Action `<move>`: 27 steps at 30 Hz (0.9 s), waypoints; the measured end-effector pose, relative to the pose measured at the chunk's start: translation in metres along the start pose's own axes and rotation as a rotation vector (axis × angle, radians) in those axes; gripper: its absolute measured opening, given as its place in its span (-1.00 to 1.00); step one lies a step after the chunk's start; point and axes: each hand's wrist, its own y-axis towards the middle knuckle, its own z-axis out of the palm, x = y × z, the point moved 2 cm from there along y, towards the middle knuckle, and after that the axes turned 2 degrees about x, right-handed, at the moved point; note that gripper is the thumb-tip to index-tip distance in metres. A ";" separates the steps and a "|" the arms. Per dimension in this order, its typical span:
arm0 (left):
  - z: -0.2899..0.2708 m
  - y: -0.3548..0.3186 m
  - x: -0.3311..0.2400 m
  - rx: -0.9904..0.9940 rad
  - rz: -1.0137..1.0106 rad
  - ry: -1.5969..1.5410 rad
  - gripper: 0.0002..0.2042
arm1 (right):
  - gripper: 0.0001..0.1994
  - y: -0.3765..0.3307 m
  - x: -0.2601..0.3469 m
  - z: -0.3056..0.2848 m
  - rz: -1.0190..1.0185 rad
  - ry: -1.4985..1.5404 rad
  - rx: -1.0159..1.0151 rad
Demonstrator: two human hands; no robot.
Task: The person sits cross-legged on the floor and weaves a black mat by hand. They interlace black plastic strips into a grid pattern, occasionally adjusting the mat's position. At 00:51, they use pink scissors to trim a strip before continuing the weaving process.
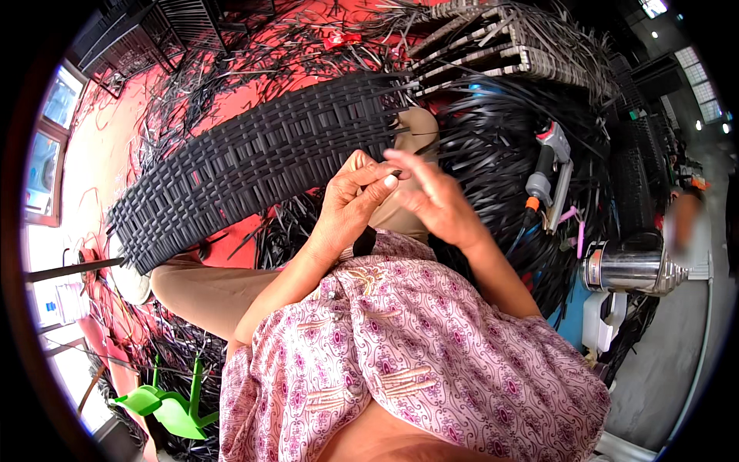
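Left hand (350, 204) pinches a thin black strip (394, 172) between thumb and forefinger, fingers curled closed on it. Right hand (435, 199) sits just beside, touching the left at the fingertips, fingers half bent and loose; cannot tell if it grips the strip end or only rests on it. Both hands work at the right end of a long black woven panel (254, 165), which lies across the person's lap and runs up and right from the lower left over the red floor (231, 104). The panel's unwoven strands fan out at its right end, just above the hands.

A tan knee (416, 127) shows behind the hands. Pink patterned garment (416, 346) fills the lower middle. Loose black strips (493, 146) lie heaped to the right of the hands. On that heap, a grey tool with an orange collar (548, 173), well apart from the hands. Further right, a shiny metal flask (627, 269) lying on its side, a white container just below it. Stacked grey woven frames (500, 46) at top. Green plastic piece (165, 404) on the floor at lower left, near scattered offcuts. A light shoe (132, 281) sits under the panel's left end.
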 end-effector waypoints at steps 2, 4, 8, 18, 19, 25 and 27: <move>-0.009 -0.001 -0.007 -0.069 0.023 -0.067 -0.84 | -0.48 0.017 0.006 0.029 -0.096 0.233 -0.028; -0.015 -0.006 -0.009 -0.185 -0.135 -0.256 -0.87 | -0.54 0.023 0.002 0.036 0.018 0.499 -0.028; -0.016 -0.003 -0.009 -0.227 -0.169 -0.256 -0.86 | -0.58 0.027 -0.006 0.034 0.044 0.360 -0.015; -0.030 0.000 0.010 -0.243 -0.082 -0.156 -0.77 | -0.71 0.047 -0.021 0.033 0.336 0.373 0.063; -0.032 -0.001 0.015 -0.259 -0.142 -0.221 -0.75 | -0.74 0.057 -0.027 0.025 0.245 0.019 0.057; -0.068 -0.037 0.052 -0.416 -0.603 -0.447 -0.63 | -0.77 0.160 -0.089 -0.079 0.108 -0.766 -0.205; -0.084 -0.055 0.064 -0.538 -0.690 -0.640 -0.61 | -0.73 0.199 -0.121 -0.092 0.138 -0.609 -0.211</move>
